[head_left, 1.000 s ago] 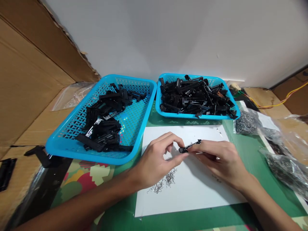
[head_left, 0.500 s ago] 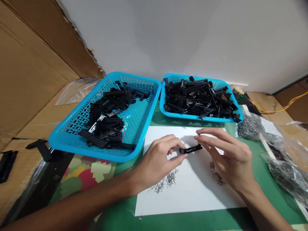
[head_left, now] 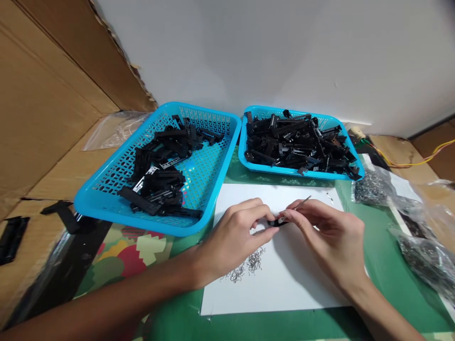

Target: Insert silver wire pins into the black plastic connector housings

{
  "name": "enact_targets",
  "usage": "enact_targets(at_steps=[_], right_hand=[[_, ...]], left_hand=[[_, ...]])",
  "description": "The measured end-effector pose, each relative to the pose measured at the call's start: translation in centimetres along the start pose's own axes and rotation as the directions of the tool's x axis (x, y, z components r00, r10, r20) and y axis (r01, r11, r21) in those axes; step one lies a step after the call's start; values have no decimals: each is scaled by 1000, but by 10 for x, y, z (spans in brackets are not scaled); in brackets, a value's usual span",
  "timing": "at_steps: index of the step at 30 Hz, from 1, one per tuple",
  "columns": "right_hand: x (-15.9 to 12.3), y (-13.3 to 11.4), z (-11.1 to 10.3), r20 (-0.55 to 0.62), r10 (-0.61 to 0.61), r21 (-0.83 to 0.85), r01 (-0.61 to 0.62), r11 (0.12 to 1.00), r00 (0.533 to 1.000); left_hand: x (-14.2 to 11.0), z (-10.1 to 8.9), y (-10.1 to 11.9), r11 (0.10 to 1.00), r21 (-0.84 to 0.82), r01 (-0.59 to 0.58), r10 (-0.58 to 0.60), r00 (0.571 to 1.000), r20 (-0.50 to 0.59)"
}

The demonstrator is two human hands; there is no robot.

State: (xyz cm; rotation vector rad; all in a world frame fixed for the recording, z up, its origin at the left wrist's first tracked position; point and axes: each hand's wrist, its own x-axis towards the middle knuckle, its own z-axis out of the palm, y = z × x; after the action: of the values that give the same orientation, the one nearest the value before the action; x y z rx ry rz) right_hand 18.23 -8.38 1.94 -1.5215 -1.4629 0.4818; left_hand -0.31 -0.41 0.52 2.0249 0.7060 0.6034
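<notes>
My left hand (head_left: 236,237) pinches one end of a slim black plastic part (head_left: 278,222) between thumb and fingers, just over a white sheet (head_left: 284,289). My right hand (head_left: 334,237) is closed at the part's other end. A thin metal tool (head_left: 303,202) sticks up from its fingers; its tip is hidden, so I cannot tell its exact kind. Beneath my left wrist lies a pile of small bent metal wire pieces (head_left: 253,261). Most of the black part is covered by my fingers.
Two blue baskets stand behind: the left basket (head_left: 209,189) and the right basket (head_left: 302,173), both holding black plastic parts. Clear bags of small metal pieces (head_left: 371,186) lie to the right. Loose black parts (head_left: 13,239) rest at far left. A wall (head_left: 241,52) rises behind.
My right hand has moved left and closed in on the black part, its fingers now drawn together. The thin metal tool now shows above them. The view has shifted slightly.
</notes>
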Motion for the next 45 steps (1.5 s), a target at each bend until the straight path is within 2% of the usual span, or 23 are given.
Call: enact_targets(at_steps=[6,11,13,15,17,19,21,22,24,26,28,33,37,40,43,45], right_hand=[[-2,-4,-1,29,-190,-140,192,971,981],[-3,-1,4,35,-259,-150,261,953,965],[-4,0,4,57,-210,-90,215,973,976],[-2,1,1,54,-106,-25,107,994,993],[2,3,-7,-38,3,35,-2,999,999],[8,9,-18,-188,64,92,-47,995,980],[14,16,-29,-228,90,108,-67,992,970],[16,20,-33,-190,107,95,-90,991,976],[18,25,-38,-32,165,58,-163,985,986],[18,26,-38,136,220,44,-228,973,966],[16,24,-34,231,220,59,-240,969,948],[21,16,-25,195,93,60,-106,992,976],[36,6,-25,240,-131,-63,151,987,962],[58,-2,-31,196,-221,-135,250,959,955],[92,-6,-39,51,-230,-263,235,936,972],[117,-8,-42,-2,-261,-396,239,887,965]], left_hand=[[-3,-1,-1,1000,29,-8,7,1000,18],[-3,0,-2,999,5,45,-45,999,25],[-1,-1,-1,996,-20,82,-82,997,14],[1,-2,0,992,-42,118,-119,993,-9],[1,-3,2,989,-55,139,-141,989,-35],[1,-5,2,989,-65,131,-135,989,-53],[1,-5,2,991,-89,101,-106,993,-58],[0,-6,2,991,-105,86,-93,994,-58],[0,-6,1,988,-142,61,-71,995,-65],[-1,-6,0,985,-166,55,-70,994,-83],[-1,-6,-1,977,-193,87,-106,990,-93],[-1,-6,-7,904,-393,167,-234,964,-128],[0,-6,-10,843,-513,160,-267,953,-141],[-1,-4,-12,856,-475,205,-299,945,-131],[-3,-1,-13,892,-371,256,-319,940,-119],[-4,-1,-11,920,-300,253,-299,947,-118]])
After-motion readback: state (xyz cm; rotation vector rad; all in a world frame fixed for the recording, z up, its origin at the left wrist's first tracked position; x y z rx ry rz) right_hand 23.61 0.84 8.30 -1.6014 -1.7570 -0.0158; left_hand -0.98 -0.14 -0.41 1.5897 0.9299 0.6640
